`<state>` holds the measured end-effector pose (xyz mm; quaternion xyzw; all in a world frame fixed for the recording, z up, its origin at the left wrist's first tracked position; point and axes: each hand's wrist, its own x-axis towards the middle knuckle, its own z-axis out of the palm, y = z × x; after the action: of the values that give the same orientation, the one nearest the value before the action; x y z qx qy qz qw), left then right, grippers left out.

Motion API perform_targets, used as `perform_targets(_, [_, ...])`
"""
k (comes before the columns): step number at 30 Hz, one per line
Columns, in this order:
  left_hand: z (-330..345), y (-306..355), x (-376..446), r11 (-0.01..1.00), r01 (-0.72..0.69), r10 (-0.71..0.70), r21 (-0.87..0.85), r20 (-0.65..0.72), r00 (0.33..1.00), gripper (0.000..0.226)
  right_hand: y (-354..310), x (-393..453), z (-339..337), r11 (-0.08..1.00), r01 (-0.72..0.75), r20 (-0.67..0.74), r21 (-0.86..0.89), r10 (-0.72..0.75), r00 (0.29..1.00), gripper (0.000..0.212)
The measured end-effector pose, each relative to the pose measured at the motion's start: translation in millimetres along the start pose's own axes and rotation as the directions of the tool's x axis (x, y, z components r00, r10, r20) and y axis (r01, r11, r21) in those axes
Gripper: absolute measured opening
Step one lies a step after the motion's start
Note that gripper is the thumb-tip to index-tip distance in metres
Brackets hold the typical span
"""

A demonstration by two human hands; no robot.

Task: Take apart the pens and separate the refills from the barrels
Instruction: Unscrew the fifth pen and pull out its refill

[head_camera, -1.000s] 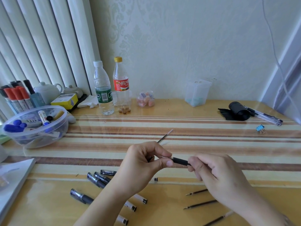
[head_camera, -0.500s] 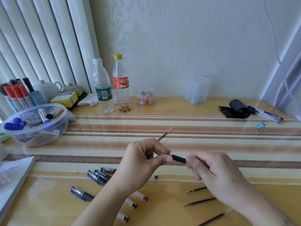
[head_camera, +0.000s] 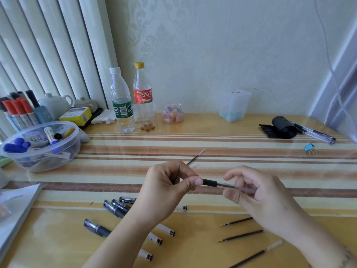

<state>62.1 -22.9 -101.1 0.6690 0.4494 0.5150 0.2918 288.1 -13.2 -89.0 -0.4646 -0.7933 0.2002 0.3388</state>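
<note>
You have two hands over the bench (head_camera: 193, 120), and they share one pen between them. Your left hand (head_camera: 166, 187) pinches the tip end, with a thin refill (head_camera: 195, 157) poking out behind it up and to the right, while your right hand (head_camera: 257, 192) has its thumb and fingers loosely curled round the pale barrel (head_camera: 245, 188). The black grip section (head_camera: 210, 183) sits bare in the gap between the two hands.

Count what lies loose: four refills (head_camera: 240, 235) on the bench under your right forearm, the nearest one cut by the frame edge. Under your left forearm lie the barrels (head_camera: 96, 228), about seven partly hidden pieces in a loose cluster; the exact count cannot be told. At the back stand two bottles (head_camera: 121, 105), one with a white cap and one with a yellow cap. One clear bowl (head_camera: 43, 146) of markers sits at the left, and one blue clip (head_camera: 309, 147) at the right, near a black roll (head_camera: 284, 129) with a few clear pens.

Against half a second ago, your right hand has slid away to the right along the pen, so more of the black grip and the pale barrel shows between your hands; your left hand holds as before
</note>
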Motion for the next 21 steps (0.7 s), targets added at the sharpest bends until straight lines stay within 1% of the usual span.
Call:
perform_targets(2, [0, 1, 0, 0.998, 0.024, -0.025, 0.051, 0.013, 1.0, 0.018, 4, 1, -2, 0.996, 0.049, -0.064, -0.078, -0.054, 0.996, 0.029])
perform_targets(4, [1, 1, -1, 0.981, 0.018, -0.025, 0.193, 0.036, 0.999, 0.021, 5, 2, -4, 0.983, 0.118, -0.124, -0.14, -0.135, 0.983, 0.027])
perform_targets(7, [2, -3, -3, 0.893, -0.093, 0.054, 0.44, 0.102, 0.993, 0.015, 7, 4, -5, 0.956, 0.211, -0.132, -0.202, -0.24, 0.962, 0.025])
perform_targets(10, [2, -3, -3, 0.814, -0.217, 0.117, 0.539, 0.213, 0.97, 0.016, 9, 6, -3, 0.916, 0.268, -0.14, -0.298, -0.32, 0.937, 0.025])
perform_targets(12, [3, -4, -3, 0.774, -0.269, 0.163, 0.574, 0.23, 0.959, 0.016, 9, 5, -2, 0.91, 0.26, -0.133, -0.323, -0.315, 0.94, 0.026])
perform_targets(15, [3, -8, -4, 0.73, -0.293, 0.192, 0.617, 0.226, 0.955, 0.016, 10, 3, 3, 0.917, 0.236, -0.105, -0.322, -0.283, 0.953, 0.028])
perform_targets(18, [2, -8, -4, 0.696, -0.318, 0.199, 0.644, 0.253, 0.947, 0.018, 13, 1, 10, 0.946, 0.191, -0.072, -0.261, -0.217, 0.974, 0.034])
perform_targets(21, [2, -4, -1, 0.664, -0.35, 0.256, 0.661, 0.238, 0.937, 0.022, 16, 0, 11, 0.978, 0.129, -0.018, -0.166, -0.133, 0.991, 0.036])
